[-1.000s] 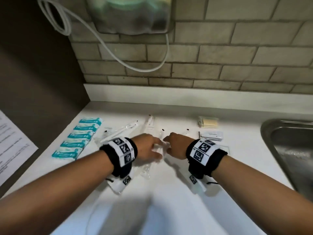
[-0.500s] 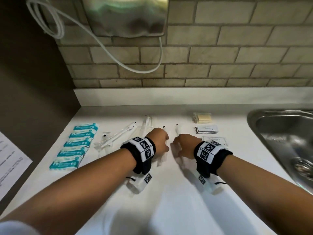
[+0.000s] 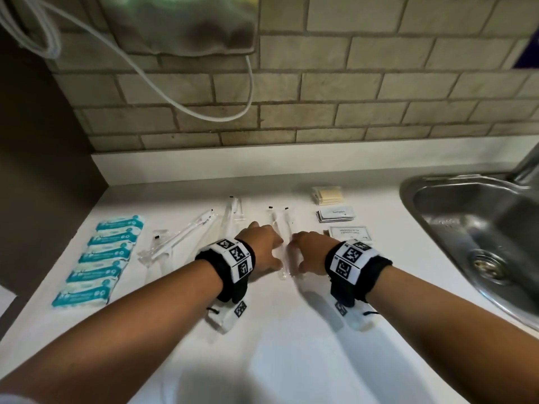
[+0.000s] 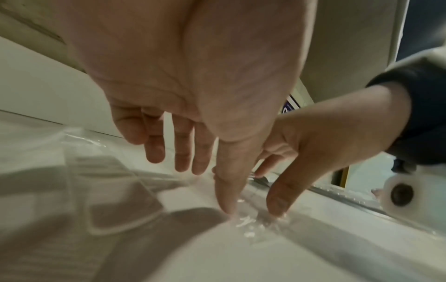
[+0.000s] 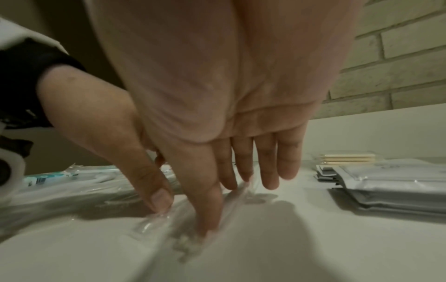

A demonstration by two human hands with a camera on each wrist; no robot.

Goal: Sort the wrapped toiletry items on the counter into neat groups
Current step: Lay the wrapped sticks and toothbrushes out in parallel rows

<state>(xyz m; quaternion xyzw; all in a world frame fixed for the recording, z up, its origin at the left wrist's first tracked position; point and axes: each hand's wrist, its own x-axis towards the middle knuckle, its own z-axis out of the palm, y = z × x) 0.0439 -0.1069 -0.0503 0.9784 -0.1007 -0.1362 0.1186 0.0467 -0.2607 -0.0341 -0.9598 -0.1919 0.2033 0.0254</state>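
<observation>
Two clear-wrapped toothbrushes [image 3: 280, 234] lie side by side on the white counter [image 3: 291, 345], pointing away from me. My left hand [image 3: 262, 246] rests on their left side and my right hand [image 3: 309, 252] on their right, fingers straight. In the left wrist view both thumbs press down on the crinkled wrapper end [image 4: 248, 225]. The right wrist view shows the same wrapper [image 5: 156, 223] under the thumbs. More wrapped toothbrushes [image 3: 180, 237] lie loose to the left. A row of teal packets [image 3: 102, 258] lines the far left.
Beige packets [image 3: 326, 195], a stack of white sachets [image 3: 335, 214] and a flat printed sachet [image 3: 348, 233] sit right of my hands. A steel sink [image 3: 481, 243] fills the right side. A brick wall and a hanging hose [image 3: 175, 100] stand behind.
Both hands have slid slightly away from me with the wrapped toothbrushes between them. The fingers have straightened onto the wrappers. The view has shifted and shows more of the sink.
</observation>
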